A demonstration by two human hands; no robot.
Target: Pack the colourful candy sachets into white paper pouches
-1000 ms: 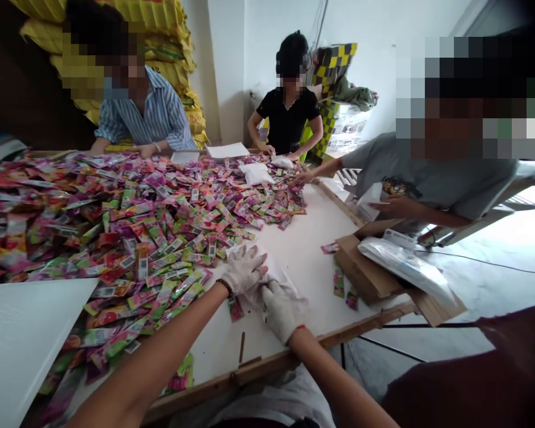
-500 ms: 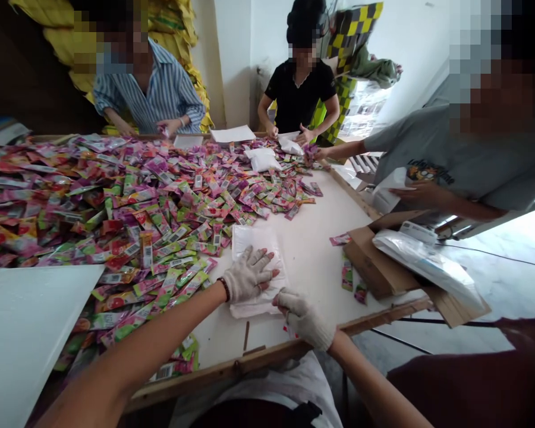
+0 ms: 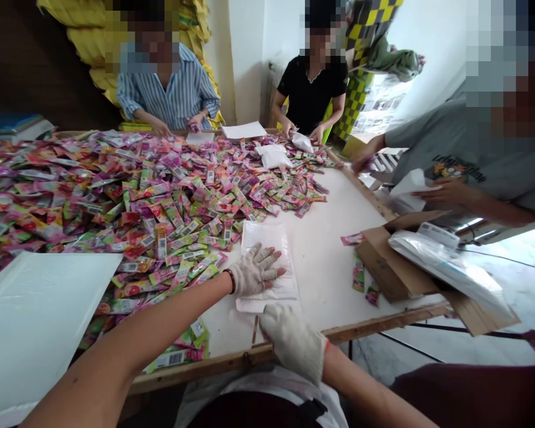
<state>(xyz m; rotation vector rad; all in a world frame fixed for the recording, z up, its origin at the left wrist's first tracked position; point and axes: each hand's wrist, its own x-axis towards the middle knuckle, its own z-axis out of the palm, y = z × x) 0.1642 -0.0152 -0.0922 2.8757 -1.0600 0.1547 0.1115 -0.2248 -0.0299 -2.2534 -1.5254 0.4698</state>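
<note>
A white padded mailer (image 3: pixel 264 234) lies flat on the white tabletop in front of me, beside the heap of sachets. My left hand (image 3: pixel 255 271), in a knit glove with bare fingertips, presses on it with the fingers spread. Just below the mailer's near edge is my right hand (image 3: pixel 293 339), also gloved, with its fingers curled closed. Whatever those fingers may hold is hidden from view. Small pink, green and orange sachets (image 3: pixel 178 202) cover the left and far parts of the table.
A cardboard box (image 3: pixel 386 267) with plastic-wrapped packs (image 3: pixel 446 267) sits at the right edge. White mailers (image 3: pixel 40 321) lie at the near left. Filled white pouches (image 3: pixel 274 156) rest on the far sachets. Three people work around the table; one holds a white pouch (image 3: pixel 412 181).
My right hand has moved down and left along the mailer's near edge. The left hand stays flat on the mailer. At the right, a co-worker's hand has drawn back from the sachets.
</note>
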